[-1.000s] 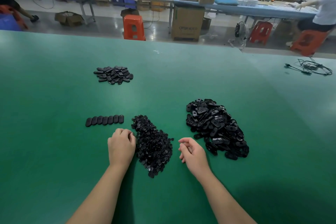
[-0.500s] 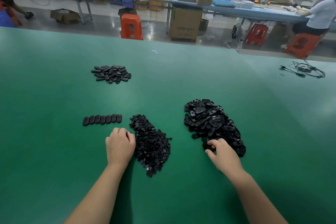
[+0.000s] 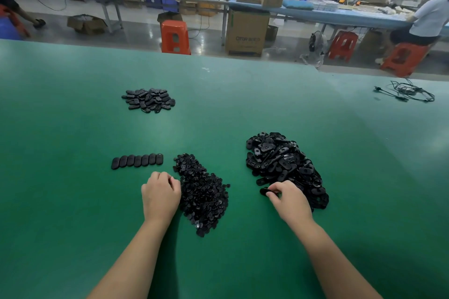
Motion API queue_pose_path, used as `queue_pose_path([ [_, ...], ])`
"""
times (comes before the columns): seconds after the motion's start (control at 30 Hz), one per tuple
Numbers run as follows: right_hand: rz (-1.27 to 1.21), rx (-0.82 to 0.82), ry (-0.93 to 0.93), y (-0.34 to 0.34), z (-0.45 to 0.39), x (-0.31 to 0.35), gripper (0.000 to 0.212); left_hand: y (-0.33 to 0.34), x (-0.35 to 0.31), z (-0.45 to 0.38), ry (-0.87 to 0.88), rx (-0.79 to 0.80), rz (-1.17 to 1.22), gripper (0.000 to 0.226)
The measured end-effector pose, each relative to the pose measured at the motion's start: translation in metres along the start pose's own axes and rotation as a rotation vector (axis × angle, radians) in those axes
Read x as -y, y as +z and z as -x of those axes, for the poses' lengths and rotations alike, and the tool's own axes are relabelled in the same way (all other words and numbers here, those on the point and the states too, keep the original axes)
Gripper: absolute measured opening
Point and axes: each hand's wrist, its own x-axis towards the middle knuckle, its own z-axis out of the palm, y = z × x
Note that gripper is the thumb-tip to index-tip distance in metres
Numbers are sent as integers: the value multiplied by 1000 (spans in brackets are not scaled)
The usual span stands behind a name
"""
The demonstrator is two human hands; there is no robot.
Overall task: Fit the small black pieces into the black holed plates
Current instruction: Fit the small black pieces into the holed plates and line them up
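Two bare hands rest low on the green table point(image 3: 73, 201), seen from above, so most of what the fingers do is tucked under the knuckles. The left hand point(image 3: 160, 195) lies knuckles-up with its fingers curled under, touching the left edge of the heap of small black pieces point(image 3: 202, 192); whether it holds a piece cannot be told, since the fingertips are hidden beneath the palm. The right hand point(image 3: 290, 201) sits at the near left edge of the pile of black holed plates point(image 3: 284, 167), its fingertips curled onto one dark plate point(image 3: 264, 191) at that edge; the plate is mostly covered by the fingers, and its hole is not visible. Between the hands lies the heap of small pieces, too fine and glossy to tell one piece from another. Just beyond the left hand a row of plates point(image 3: 137, 160) lies side by side, each touching the next. Well beyond that row is a smaller, flatter far pile point(image 3: 148, 100) of dark parts. Far off to the right of the right hand a tangle of black cable point(image 3: 410, 92) lies near the table's edge.
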Motion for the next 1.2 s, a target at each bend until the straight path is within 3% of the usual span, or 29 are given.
queue_pose_path([
  [0.27,-68,-92,4,-5,3,-4,25,0,1,0,8,1,-4,21],
  [0.43,-324,-198,41,-15,5,9,17,-1,1,0,13,-9,41,23],
  [0.53,-662,-77,62,-16,8,21,16,-2,0,2,36,-18,94,25],
  [0.67,-937,71,85,-1,21,38,36,-4,0,4,29,-23,129,23],
  [0.77,-1081,71,127,18,28,47,26,-5,0,4,17,-13,155,20],
  [0.87,-1134,11,139,34,31,50,17,-5,0,4,24,-15,186,16],
  [1.03,-1096,-21,131,48,30,57,38,-4,1,4,31,-16,203,14],
  [1.2,-1025,-21,118,49,34,57,30,-4,1,4,34,-19,205,25],
])
